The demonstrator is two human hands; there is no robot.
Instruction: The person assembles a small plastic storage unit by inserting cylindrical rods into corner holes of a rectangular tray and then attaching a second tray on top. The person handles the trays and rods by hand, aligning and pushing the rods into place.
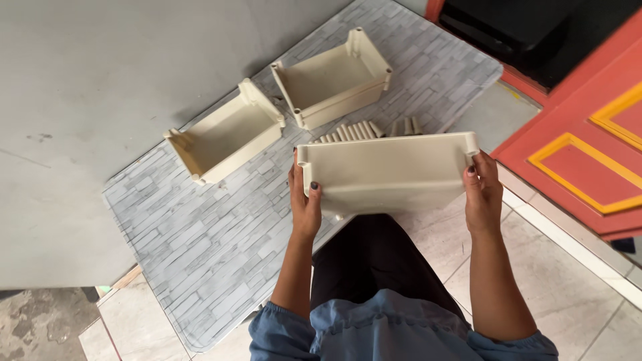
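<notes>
Above grey brick-patterned mat [200,234], both hands [305,204] [483,194] grip a seemingly empty cream bin [388,174] by its ends.

A cream plastic bin [388,175], rectangular, tipped on its side with its smooth base facing up, above the mat.

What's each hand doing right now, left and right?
Left hand: closed on the cream tray, left end.
Right hand: closed on the same tray, right end.

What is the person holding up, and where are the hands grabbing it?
A cream plastic tray, held by its two short ends: left hand on the left end, right hand on the right.
</notes>
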